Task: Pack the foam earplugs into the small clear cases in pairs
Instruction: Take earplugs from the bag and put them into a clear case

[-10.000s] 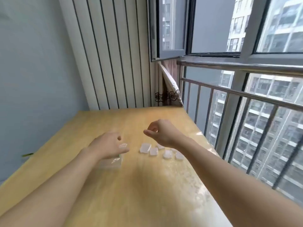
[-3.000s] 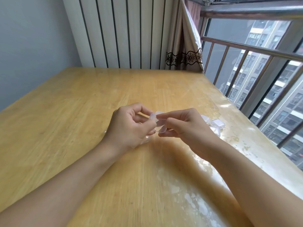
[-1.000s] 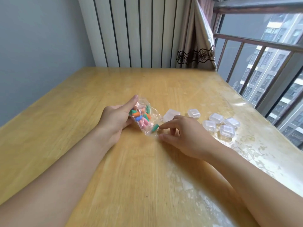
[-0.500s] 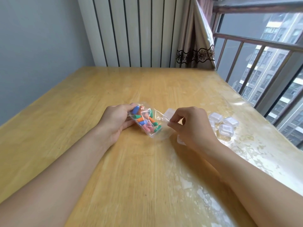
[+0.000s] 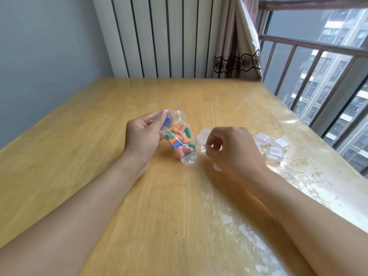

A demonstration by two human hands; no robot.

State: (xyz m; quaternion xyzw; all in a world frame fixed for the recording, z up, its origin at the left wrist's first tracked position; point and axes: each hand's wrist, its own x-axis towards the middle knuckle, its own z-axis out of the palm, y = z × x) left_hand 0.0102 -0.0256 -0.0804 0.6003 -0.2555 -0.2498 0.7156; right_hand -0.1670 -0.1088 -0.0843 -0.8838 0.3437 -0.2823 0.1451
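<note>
A clear plastic bag (image 5: 182, 140) full of several coloured foam earplugs, blue, green, orange and pink, hangs just above the wooden table (image 5: 95, 148). My left hand (image 5: 145, 136) grips the bag's upper left side. My right hand (image 5: 233, 150) pinches the bag's lower right corner between thumb and forefinger. Several small clear cases (image 5: 275, 149) lie shut on the table right of my right hand. One more clear case (image 5: 204, 134) sits just behind my right thumb, and part of another (image 5: 217, 167) shows under my right palm.
The table's right edge runs along a railing (image 5: 310, 48) and window. A curtain (image 5: 237, 46) hangs at the back right corner, and a ribbed white panel (image 5: 159, 36) stands behind the table. A grey wall (image 5: 43, 56) is on the left.
My left hand has lifted and tilted the earplug bag off the table. My right hand came off the tabletop and took hold of the bag's corner.
</note>
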